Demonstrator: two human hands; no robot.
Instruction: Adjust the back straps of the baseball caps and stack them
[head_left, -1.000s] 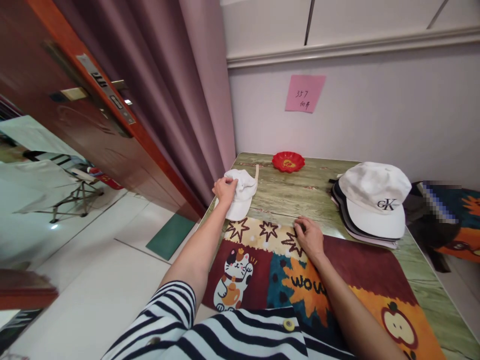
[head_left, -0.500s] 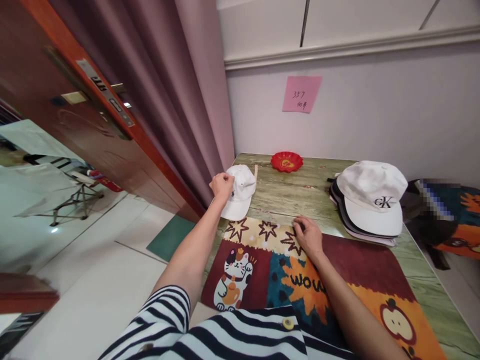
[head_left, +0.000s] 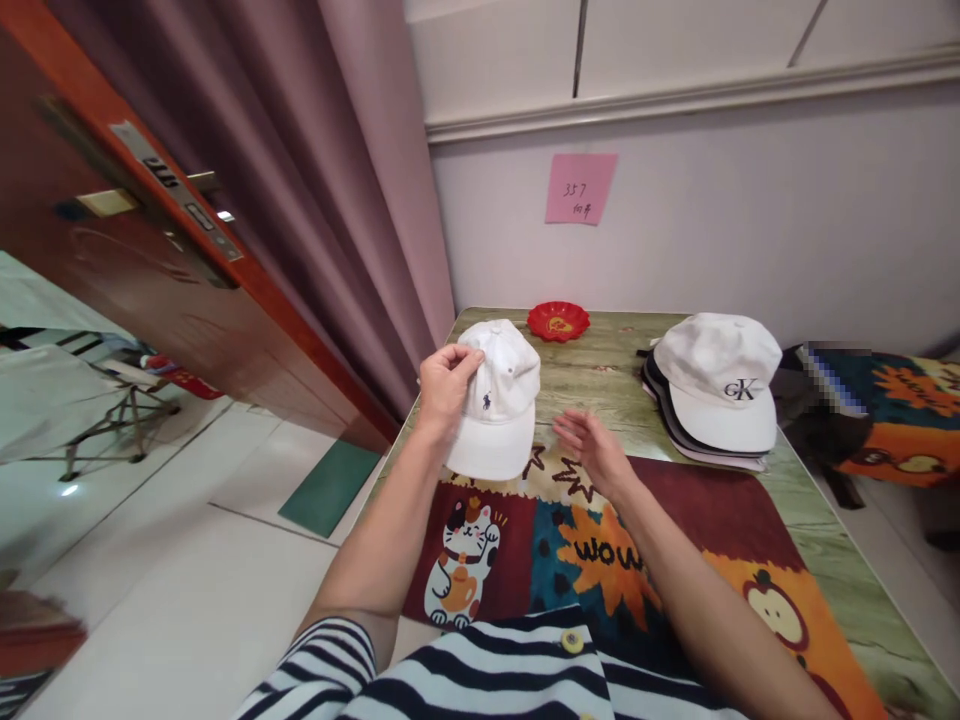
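Note:
My left hand (head_left: 448, 385) pinches the left side of a white cap (head_left: 495, 435) that bears a small dark embroidered emblem. The cap is over the table's left part, its brim toward me and overlapping the mat's top edge in view. Just right of the brim, my right hand (head_left: 589, 445) holds nothing, its fingers apart and pointing at the cap. A stack of caps (head_left: 720, 370) stands at the right of the table, a white one with dark letters on top and darker ones beneath.
A red scalloped dish (head_left: 558, 321) sits at the table's back edge by the wall. A colourful patterned mat (head_left: 705, 500) covers the front. A pink note (head_left: 580, 188) is on the wall. Left are a curtain (head_left: 375, 180) and a wooden door (head_left: 225, 300).
The white cap has come nearer and to the right in my left hand's grip. My right hand has risen off the mat toward it. The view has shifted slightly.

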